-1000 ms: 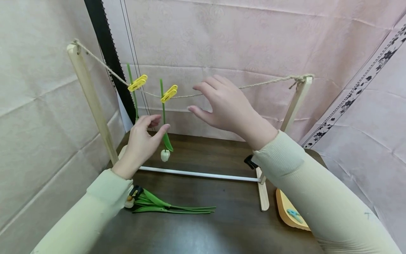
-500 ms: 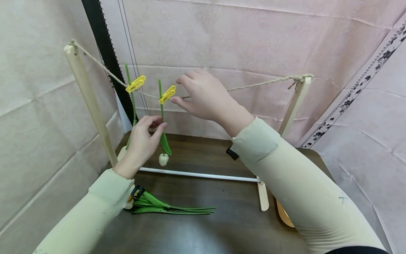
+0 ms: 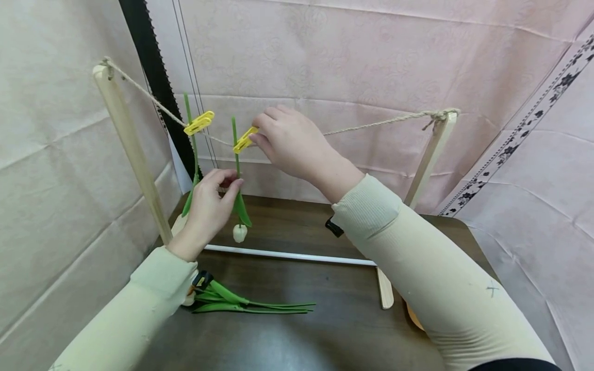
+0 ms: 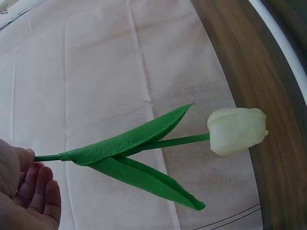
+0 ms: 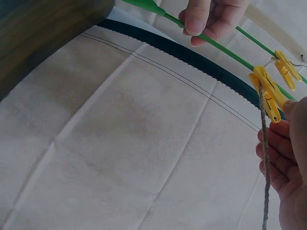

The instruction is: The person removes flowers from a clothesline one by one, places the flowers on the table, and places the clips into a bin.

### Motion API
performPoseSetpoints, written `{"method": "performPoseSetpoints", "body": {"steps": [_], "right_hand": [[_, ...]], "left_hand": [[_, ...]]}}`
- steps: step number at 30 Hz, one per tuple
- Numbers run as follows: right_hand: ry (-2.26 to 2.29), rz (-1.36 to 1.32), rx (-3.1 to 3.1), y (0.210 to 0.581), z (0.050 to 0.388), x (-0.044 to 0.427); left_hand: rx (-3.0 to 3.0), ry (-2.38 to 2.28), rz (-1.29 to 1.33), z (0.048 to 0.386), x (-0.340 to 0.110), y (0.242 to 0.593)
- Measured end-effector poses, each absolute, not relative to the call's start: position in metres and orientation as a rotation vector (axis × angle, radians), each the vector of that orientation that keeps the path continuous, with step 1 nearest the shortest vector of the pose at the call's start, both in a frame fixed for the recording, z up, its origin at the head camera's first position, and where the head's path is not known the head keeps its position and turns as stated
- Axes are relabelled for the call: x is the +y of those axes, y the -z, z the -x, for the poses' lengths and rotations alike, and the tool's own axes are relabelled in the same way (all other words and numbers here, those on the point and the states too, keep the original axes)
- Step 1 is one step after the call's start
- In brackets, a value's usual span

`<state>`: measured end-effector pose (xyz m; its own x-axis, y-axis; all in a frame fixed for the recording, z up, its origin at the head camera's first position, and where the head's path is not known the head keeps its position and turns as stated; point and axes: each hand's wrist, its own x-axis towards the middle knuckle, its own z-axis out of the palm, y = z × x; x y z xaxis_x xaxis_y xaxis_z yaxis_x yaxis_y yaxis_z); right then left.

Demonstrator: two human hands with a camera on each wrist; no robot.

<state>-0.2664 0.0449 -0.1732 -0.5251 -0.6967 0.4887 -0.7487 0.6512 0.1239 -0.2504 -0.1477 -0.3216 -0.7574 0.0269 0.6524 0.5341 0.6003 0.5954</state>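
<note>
Tulip stem [image 5: 225, 51] between left fingers [image 5: 219, 24]

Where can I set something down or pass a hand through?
On the table, between the bunch and right wooden foot, in front of the white bar. A hand could pass under the rope, between the right sleeve and right post. Crowded: around the yellow clips, with tulip, left hand and right hand.

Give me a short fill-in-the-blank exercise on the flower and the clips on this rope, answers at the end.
Both clips on the rope are ____ in colour.
The left hand pinches a green ____.
In the head view, the white bloom points ____.
The right hand holds a ____.

yellow; stem; down; clip
</note>
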Motion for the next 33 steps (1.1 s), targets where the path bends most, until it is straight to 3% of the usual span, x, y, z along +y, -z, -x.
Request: {"method": "performPoseSetpoints", "body": {"steps": [22,33], "right_hand": [[-0.309,-1.174,-2.288,0.18,0.263,0.044],[-0.457,-1.174,-2.242,0.164,0.252,0.055]], "left_hand": [[-2.273,1.11,0.441,0.247,-0.148,0.32],[-2.299,1.102,0.471,0.243,-0.149,0.326]]}}
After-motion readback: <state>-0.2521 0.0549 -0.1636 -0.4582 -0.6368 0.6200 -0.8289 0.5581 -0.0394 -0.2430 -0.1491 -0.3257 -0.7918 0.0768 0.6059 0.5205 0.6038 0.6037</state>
